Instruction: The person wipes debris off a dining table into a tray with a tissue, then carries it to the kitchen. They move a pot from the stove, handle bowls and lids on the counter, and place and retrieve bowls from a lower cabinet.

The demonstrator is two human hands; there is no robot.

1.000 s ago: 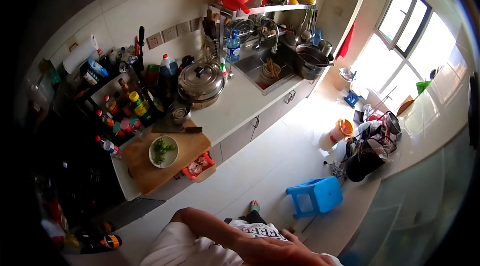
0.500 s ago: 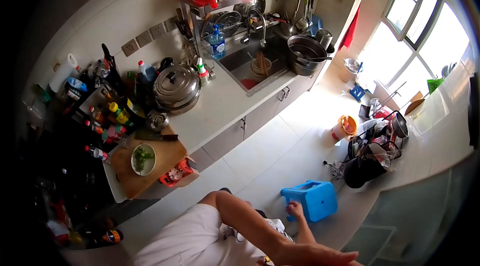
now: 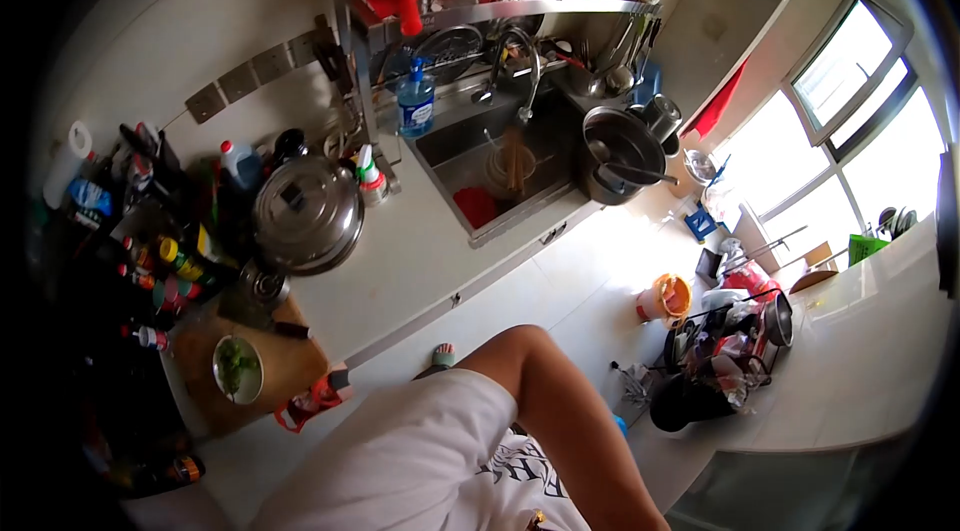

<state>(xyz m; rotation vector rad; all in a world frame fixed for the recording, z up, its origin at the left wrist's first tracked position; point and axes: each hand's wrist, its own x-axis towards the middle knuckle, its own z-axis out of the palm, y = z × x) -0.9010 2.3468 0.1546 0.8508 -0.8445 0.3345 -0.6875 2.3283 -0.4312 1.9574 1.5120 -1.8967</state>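
Observation:
Neither of my hands is in view. One bare arm (image 3: 575, 421) of mine comes out of the white sleeve (image 3: 440, 431), bends at the elbow and leaves at the bottom edge, its hand cut off. Only a sliver of a blue stool (image 3: 622, 425) shows beside that arm; the rest is hidden. On a wooden cutting board (image 3: 290, 356) at the left stands a white bowl (image 3: 257, 386) with green vegetables (image 3: 233, 364). A dark-bladed knife lies by the board's back edge.
A steel sink (image 3: 450, 156) holds a bowl with chopsticks and something red. Beside it stands a large pot (image 3: 625, 136). On the counter (image 3: 390, 251) sit a lidded steel pot (image 3: 308, 211) and several bottles. An orange bucket (image 3: 665, 299) stands near a cluttered rack (image 3: 730, 351).
My view has shifted and turned. My raised elbow has come further into the picture. Both the hand beside the stool and the one at the bottom have gone from sight, and the stool is mostly covered.

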